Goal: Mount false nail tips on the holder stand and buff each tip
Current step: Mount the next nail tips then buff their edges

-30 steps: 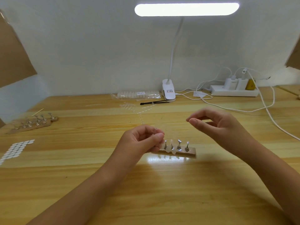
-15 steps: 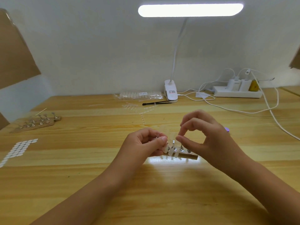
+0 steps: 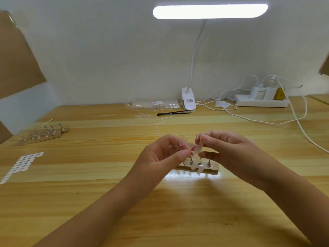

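While the holder stand (image 3: 213, 169) sits on the counter (image 3: 178, 211) with what look like two mounted tips (image 3: 194, 169) and two bare pegs (image 3: 209, 163), the right hand (image 3: 231, 150) pinches a false nail tip (image 3: 198, 149) in a closed grip just above it. The left hand (image 3: 160, 157) pinches a clear strip (image 3: 179, 147) alongside. Mounting seems about half done, with buffing yet to start.

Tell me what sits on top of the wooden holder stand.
Metal pegs stand on the holder stand, with pale nail tips on some. Its left end is hidden behind the left hand.
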### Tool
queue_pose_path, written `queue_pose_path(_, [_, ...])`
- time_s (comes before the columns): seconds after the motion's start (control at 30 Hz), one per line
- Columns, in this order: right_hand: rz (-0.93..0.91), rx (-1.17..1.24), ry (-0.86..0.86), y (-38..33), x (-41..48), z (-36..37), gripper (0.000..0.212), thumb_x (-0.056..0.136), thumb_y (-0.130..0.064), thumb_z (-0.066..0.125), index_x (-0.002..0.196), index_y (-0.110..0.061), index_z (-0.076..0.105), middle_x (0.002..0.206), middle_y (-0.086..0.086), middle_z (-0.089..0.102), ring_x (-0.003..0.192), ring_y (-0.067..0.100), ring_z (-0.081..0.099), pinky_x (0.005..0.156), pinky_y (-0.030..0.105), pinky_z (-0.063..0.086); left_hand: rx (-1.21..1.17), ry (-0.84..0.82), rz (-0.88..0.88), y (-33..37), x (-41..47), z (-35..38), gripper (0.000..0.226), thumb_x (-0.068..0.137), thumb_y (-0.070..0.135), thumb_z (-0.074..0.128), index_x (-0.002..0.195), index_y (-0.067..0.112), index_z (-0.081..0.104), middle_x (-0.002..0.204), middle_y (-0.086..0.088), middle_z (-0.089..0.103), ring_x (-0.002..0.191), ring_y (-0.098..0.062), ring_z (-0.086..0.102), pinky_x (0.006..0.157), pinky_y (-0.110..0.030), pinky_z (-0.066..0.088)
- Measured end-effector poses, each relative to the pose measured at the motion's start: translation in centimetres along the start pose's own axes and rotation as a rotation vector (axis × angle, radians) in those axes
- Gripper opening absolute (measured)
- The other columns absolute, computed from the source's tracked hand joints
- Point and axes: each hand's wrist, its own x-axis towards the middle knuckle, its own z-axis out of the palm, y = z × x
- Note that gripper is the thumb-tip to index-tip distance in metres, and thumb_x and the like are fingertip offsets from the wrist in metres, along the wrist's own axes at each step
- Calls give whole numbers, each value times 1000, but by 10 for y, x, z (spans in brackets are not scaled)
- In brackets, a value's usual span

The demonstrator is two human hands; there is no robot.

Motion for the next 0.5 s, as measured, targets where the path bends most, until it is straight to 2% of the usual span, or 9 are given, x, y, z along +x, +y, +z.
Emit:
queue_pose_path(0.07, [0,-41,-12,-1,-1,-1,38,85,-39,60,102,-6,68,97,2,73,98,17,67,92,30,54,-14,-5,-21,-1,-1,0,9,86,20,66,83,28,69,86,-6,70,86,-15,65,86,-24,53])
queue_pose_path(0.17, [-69,-239,77,1,-1,1,34,81,-42,63,95,-11,68,91,-1,74,89,8,68,82,25,52,-86,-14,-84,-3,0,-1,4,85,21,66,85,19,69,91,-12,69,90,-24,65,89,-32,55])
queue_pose_path(0.27, [-286,-497,225,5,0,7,18,83,-32,65,88,-15,67,87,-2,69,87,9,67,78,25,54,-244,-17,-186,-2,3,-2,5,83,19,66,83,16,71,103,-23,69,90,-23,68,85,-30,56])
queue_pose_path(0.33, [-445,-653,258,7,1,7,16,84,-30,64,85,-15,68,88,-5,64,85,13,63,76,22,53,-358,-4,-255,-3,5,-3,7,82,18,67,87,13,68,107,-25,70,92,-25,70,83,-30,57])
queue_pose_path(0.43, [-518,-684,227,8,1,4,23,82,-35,67,89,-14,72,92,-5,64,86,15,63,74,23,53,-438,16,-298,-5,7,-5,11,81,20,69,88,12,67,94,-17,68,87,-24,69,84,-31,59])
queue_pose_path(0.5, [-531,-704,217,7,2,1,25,81,-37,66,92,-15,73,94,-6,64,89,14,64,75,24,54,-466,33,-307,-4,8,-6,11,81,20,70,89,12,68,93,-16,66,86,-25,69,82,-31,59])
